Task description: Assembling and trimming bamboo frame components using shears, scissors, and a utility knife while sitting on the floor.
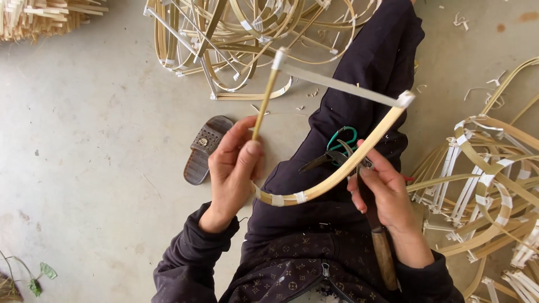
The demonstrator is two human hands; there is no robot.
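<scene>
My left hand (233,168) grips one side of a bent bamboo frame (331,174), a curved pale strip with white tape bindings and a flat crossbar (342,85) joining its two upright ends. My right hand (384,196) holds the frame's other side and also a knife with a wooden handle (383,249) that points down along my forearm. Green-handled scissors (339,143) lie on my dark trouser leg just behind the frame.
A heap of finished bamboo frames (236,39) lies ahead on the concrete floor, and another heap (494,185) at my right. A bundle of split bamboo sticks (39,17) is at the top left. A grey sandal (205,148) rests near my left hand.
</scene>
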